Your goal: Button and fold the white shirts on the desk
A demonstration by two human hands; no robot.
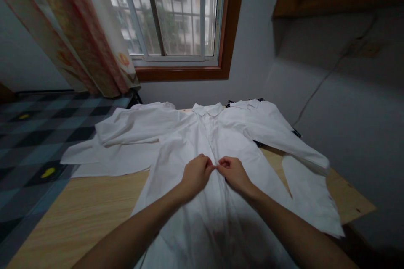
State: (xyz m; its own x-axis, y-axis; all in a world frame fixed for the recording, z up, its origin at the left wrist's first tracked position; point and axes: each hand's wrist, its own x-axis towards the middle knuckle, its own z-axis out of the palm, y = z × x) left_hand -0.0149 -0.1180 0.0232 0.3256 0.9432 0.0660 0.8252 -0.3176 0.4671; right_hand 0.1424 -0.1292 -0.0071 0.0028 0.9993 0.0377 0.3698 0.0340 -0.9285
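Note:
A white button-up shirt (179, 147) lies spread face up, its collar (207, 109) toward the window and its sleeves out to both sides. My left hand (198, 173) is closed in a pinch on the front placket, about halfway down. Just beside it, my right hand (234, 173) pinches the same placket from the other side. The fingertips of both hands nearly meet. Any button between them is hidden by the fingers. Below the hands the shirt front falls into shadow.
Under the shirt is a light wooden table (104, 201). More white cloth (126, 159) lies beneath the left sleeve, and another white piece (311, 191) under the right one. A checked bed (34, 143) stands at left, a curtain (78, 29) and barred window (176, 17) behind.

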